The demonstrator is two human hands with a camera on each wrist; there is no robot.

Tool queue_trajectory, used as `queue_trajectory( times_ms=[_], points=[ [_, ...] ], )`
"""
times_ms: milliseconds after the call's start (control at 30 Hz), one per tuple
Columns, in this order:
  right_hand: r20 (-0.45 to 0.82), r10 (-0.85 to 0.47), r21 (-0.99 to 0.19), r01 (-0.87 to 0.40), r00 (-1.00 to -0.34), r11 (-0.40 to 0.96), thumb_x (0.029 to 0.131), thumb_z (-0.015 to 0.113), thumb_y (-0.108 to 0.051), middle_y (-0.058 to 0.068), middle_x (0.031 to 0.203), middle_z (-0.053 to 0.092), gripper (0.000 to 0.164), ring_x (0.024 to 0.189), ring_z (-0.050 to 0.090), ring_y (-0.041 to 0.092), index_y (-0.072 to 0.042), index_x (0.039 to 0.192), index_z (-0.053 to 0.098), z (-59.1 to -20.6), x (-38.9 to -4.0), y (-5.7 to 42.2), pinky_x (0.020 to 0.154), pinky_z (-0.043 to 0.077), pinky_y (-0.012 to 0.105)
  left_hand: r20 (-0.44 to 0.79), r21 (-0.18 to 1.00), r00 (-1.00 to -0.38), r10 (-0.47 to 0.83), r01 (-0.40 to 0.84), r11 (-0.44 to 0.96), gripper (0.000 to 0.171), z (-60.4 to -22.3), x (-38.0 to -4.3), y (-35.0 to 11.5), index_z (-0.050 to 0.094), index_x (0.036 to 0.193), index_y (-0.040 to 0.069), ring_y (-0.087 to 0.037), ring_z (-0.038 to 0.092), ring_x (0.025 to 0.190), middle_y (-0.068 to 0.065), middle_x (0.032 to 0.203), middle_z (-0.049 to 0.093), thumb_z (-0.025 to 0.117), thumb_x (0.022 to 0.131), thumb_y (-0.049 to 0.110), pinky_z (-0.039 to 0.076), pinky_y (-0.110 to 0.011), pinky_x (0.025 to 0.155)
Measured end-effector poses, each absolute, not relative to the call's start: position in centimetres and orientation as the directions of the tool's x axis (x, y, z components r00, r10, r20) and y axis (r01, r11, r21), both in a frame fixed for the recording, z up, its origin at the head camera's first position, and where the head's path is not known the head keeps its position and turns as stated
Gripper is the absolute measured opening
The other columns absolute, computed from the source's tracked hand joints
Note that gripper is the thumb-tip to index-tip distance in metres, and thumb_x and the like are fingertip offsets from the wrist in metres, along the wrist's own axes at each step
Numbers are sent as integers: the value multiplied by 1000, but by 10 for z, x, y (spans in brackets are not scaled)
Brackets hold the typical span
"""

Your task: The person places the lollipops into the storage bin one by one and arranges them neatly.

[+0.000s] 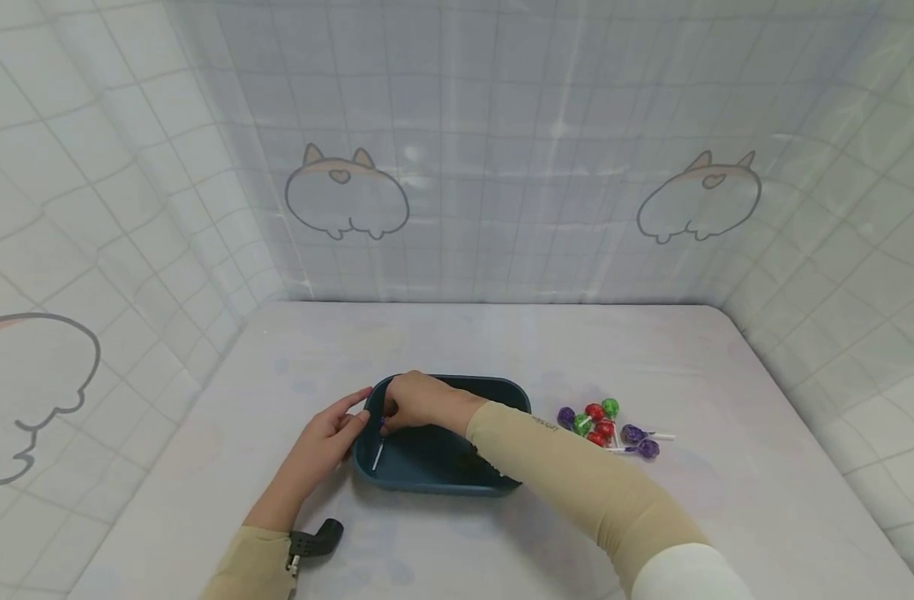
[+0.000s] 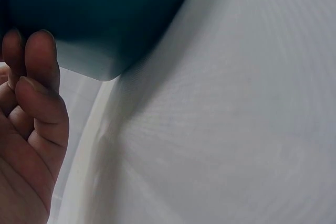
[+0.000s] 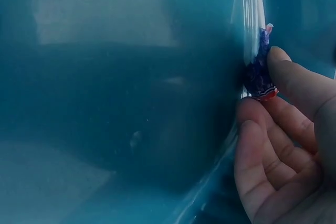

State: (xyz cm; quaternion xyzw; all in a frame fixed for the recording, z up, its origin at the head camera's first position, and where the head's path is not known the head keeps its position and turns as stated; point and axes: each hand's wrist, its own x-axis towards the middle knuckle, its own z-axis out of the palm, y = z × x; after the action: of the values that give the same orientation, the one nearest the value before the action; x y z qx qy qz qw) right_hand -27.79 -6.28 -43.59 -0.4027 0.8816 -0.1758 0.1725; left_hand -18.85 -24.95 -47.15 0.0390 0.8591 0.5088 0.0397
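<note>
In the head view a dark teal plastic bin (image 1: 440,486) stands on the table. My right hand (image 1: 419,402) reaches inside its left end. There it pinches the purple-wrapped head of a lollipop (image 3: 259,72) between thumb and fingers, its white stick lying along the bin's side wall in the right wrist view. My left hand (image 1: 329,435) rests against the bin's left rim, thumb and index finger spread along it. In the left wrist view the other fingers (image 2: 44,100) are loosely bent, tips at the bin's outer wall.
Right of the bin lies a loose pile of lollipops (image 1: 602,427) in red, green and purple wrappers. Two purple ones (image 1: 647,449) lie at its right side. A pale cloth covers the table (image 1: 621,350), with grid-patterned curtains (image 1: 501,167) behind and at both sides.
</note>
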Motion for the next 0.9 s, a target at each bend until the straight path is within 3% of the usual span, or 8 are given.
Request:
queue_trajectory(
  times_ms=[533, 733, 900],
  points=[
    [-184, -765, -466, -631, -617, 620, 84, 81, -36, -15, 83, 69, 22, 78, 61, 0, -20, 98, 78, -419, -277, -52, 77, 48, 22, -24, 875, -992, 122, 39, 483, 51, -470, -190, -250, 47, 146, 19, -22, 50, 55, -8, 68, 56, 55, 101, 41, 42, -32, 48],
    [-164, -765, -469, -634, -622, 616, 86, 78, -39, -12, 86, 68, 38, 79, 60, 3, -12, 112, 75, -405, -276, -37, 75, 48, 22, -21, 879, -992, 127, 42, 474, 50, -470, -190, -250, 48, 146, 18, -21, 50, 54, -8, 68, 58, 56, 101, 40, 42, -32, 48],
    [-130, -768, -491, -632, -627, 599, 87, 77, -39, -10, 98, 69, 45, 90, 61, 2, -13, 123, 70, -396, -276, -21, 83, 48, 23, -28, 877, -992, 125, 35, 479, 51, -471, -190, -250, 47, 147, 19, -21, 49, 54, -8, 67, 57, 55, 101, 41, 43, -32, 48]
  ],
)
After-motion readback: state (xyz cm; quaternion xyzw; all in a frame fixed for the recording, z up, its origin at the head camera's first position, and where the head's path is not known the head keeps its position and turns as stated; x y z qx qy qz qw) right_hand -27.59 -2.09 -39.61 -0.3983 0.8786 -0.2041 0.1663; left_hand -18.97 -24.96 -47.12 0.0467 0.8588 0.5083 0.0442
